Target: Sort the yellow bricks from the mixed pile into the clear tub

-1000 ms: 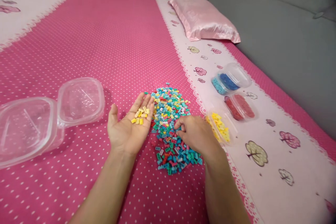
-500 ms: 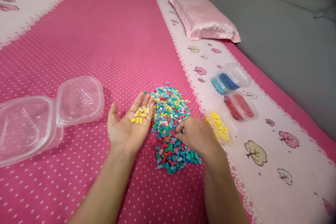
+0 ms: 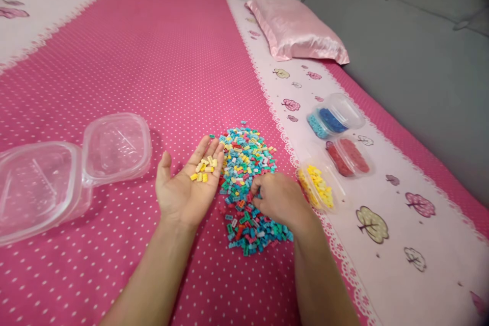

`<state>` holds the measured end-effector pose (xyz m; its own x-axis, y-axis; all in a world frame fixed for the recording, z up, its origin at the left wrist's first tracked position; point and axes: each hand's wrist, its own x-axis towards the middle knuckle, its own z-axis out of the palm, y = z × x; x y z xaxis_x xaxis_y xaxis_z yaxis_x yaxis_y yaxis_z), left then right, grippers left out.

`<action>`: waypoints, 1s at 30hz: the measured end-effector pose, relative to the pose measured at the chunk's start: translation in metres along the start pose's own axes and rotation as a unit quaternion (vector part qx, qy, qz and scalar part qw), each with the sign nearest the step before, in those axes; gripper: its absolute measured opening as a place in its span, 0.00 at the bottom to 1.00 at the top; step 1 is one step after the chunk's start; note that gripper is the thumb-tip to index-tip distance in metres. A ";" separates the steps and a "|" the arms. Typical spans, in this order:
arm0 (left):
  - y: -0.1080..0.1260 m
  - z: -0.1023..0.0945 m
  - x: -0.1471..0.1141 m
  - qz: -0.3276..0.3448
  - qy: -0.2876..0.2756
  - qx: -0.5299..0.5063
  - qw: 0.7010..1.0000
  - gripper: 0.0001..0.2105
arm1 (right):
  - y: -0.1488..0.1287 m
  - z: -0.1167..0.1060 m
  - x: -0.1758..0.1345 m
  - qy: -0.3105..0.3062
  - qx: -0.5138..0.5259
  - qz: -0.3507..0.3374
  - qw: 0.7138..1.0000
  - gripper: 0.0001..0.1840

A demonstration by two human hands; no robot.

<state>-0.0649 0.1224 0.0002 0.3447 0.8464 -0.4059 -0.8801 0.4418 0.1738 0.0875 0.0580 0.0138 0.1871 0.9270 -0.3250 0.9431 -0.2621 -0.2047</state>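
Note:
My left hand (image 3: pixel 187 183) is palm up with its fingers stretched out, cradling several small yellow building bricks (image 3: pixel 205 168). Some are pale yellow, others deeper. Beside it lies a heap of mixed small building bricks (image 3: pixel 244 158) in blue, green, red, white and yellow. Over the right side of this heap is my right hand (image 3: pixel 280 198), thumb and index finger bent together at the bricks. Whatever sits between those fingertips is too small or hidden to make out. To the right of this hand, a clear container (image 3: pixel 319 186) holds yellow bricks.
Right of the heap, one container holds red bricks (image 3: pixel 348 156) and another holds dark and light blue bricks (image 3: pixel 331 119). Two clear plastic containers, a larger one (image 3: pixel 38 188) and a smaller one (image 3: pixel 116 147), stand at left. A pink pillow (image 3: pixel 298 28) lies farther back on the bed.
My right hand has shifted slightly left over the heap, its fingers still bent. My left hand and the yellow bricks on its palm stay nearly in place.

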 end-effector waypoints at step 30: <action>-0.017 0.003 -0.011 -0.135 -0.034 0.022 0.990 0.32 | -0.040 -0.016 -0.027 0.367 0.287 -0.163 0.870 0.05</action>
<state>-0.0528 0.1070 0.0044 0.5870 0.7135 -0.3825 -0.7389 0.6653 0.1071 0.0492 0.0475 0.0451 0.2591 0.8438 0.4699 0.7252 0.1514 -0.6716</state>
